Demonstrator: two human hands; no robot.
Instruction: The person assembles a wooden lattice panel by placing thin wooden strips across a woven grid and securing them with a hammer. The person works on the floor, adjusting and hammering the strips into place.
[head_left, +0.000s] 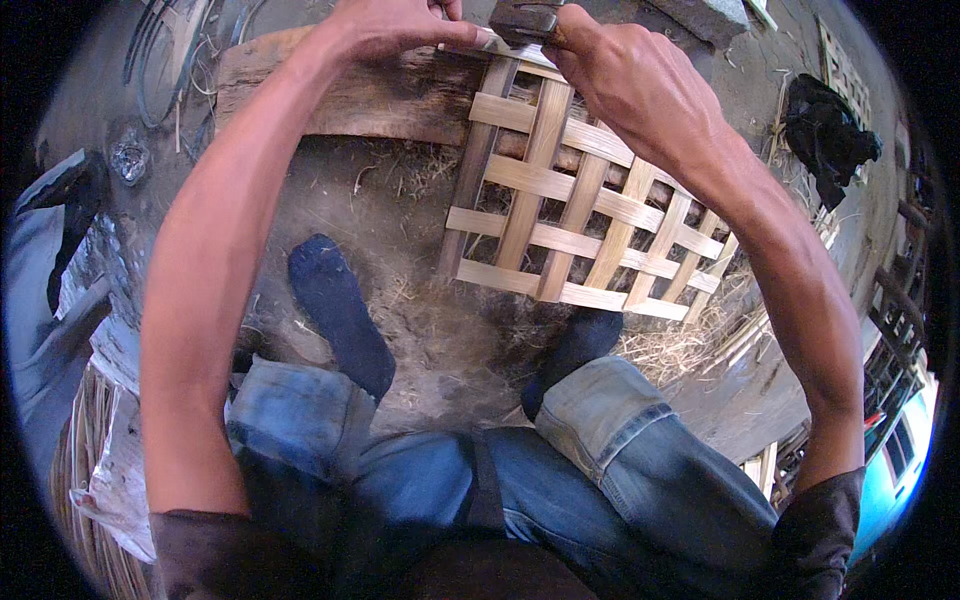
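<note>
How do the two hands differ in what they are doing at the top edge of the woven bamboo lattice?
The left hand pinches a thin pale strip at the bamboo lattice edge with its fingertips; the right hand is closed around a dark tool, partly cut off by the frame. The left hand lies over the wooden plank; the right lies over the lattice itself. Both are bare and meet at the lattice's top corner.

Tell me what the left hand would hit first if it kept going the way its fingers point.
The left hand points toward the person's right, pinching the top edge of the pale woven bamboo lattice panel. Straight on, it would probably meet the dark tool head in the right hand first.
</note>
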